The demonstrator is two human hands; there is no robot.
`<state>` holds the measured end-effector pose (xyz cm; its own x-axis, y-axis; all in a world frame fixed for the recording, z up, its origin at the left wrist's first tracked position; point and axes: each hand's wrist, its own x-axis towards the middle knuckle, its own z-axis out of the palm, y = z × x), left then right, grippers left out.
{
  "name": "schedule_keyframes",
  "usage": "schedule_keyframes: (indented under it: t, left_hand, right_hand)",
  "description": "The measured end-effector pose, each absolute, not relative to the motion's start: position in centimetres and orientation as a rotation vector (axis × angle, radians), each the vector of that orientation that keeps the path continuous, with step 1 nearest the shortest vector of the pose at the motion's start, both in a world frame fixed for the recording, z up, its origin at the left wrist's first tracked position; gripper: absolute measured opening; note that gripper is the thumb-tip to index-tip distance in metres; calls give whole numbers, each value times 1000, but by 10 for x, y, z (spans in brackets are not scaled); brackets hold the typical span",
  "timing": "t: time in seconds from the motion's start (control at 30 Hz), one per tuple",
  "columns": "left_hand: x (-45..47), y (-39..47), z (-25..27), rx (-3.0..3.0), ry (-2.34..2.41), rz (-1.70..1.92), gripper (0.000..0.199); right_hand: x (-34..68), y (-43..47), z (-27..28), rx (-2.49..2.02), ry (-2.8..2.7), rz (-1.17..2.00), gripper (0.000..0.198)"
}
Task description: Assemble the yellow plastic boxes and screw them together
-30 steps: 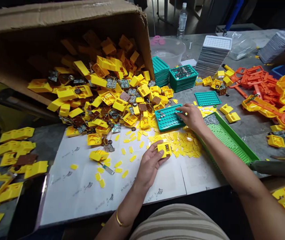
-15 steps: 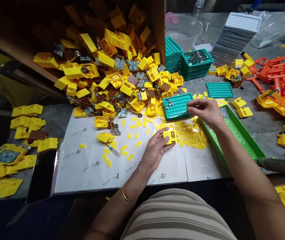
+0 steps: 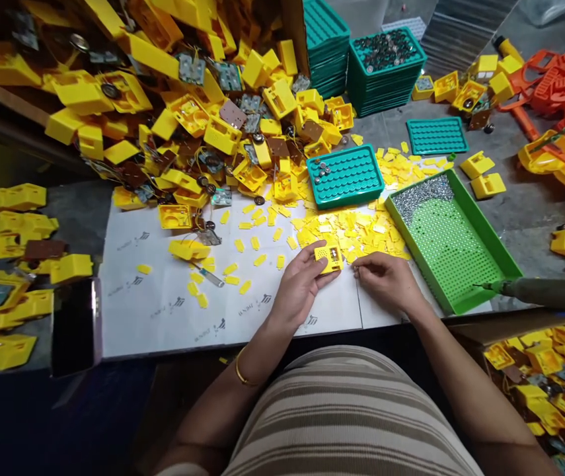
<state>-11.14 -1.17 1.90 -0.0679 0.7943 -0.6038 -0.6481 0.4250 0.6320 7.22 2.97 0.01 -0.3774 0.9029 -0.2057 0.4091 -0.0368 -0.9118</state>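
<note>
My left hand [image 3: 298,285] grips a small yellow plastic case [image 3: 329,258] over the white sheet. Speaker holes mark one side of the case, and an open compartment on the other side shows shiny metal. Just right of it, my right hand [image 3: 386,281] is closed in a pinch; a tiny piece at its fingertips is too small to name. Beyond both hands lies a teal ridged tray [image 3: 349,182] with several button cells [image 3: 320,173] in its left corner. Many flat yellow covers [image 3: 351,231] are strewn between the tray and my hands.
A green perforated basket [image 3: 465,244] with small silvery screws [image 3: 421,195] stands right, a dark screwdriver-like tool [image 3: 534,289] across its corner. Yellow cases with wired circuit boards [image 3: 223,135] heap up at back left. A phone [image 3: 75,327] lies left; orange parts [image 3: 560,99] lie right.
My right hand has come down from beside the teal tray to next to the yellow case. My left hand still holds the case. The view has tilted downward.
</note>
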Motion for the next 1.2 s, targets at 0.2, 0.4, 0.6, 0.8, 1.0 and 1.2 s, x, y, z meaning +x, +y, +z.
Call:
schedule_keyframes:
  t: [0.2,0.4,0.6,0.8,1.0,1.2]
  left_hand:
    - [-99,-17,20,195,1135,1139,34]
    - [-94,-20,19,221,1150,1142,34]
    - [-88,-22,13,238,1212,1164,36]
    - [-88,-24,13,179,1192,1110,32]
    - [-87,-24,12,161,1202,1110,32]
    - [-85,-26,10,190,1186,1116,40]
  right_hand:
    - [62,28,13,-1121,-1709,1246,12]
    - [59,22,9,-1030,-2084,753,19]
    - [60,23,5,-1073,-2080,826,19]
    - [66,21,4,-1119,-1893,1012,14]
    - [67,16,4,-1120,-1880,912,11]
    - [64,12,-2,-1111,-1965,694,11]
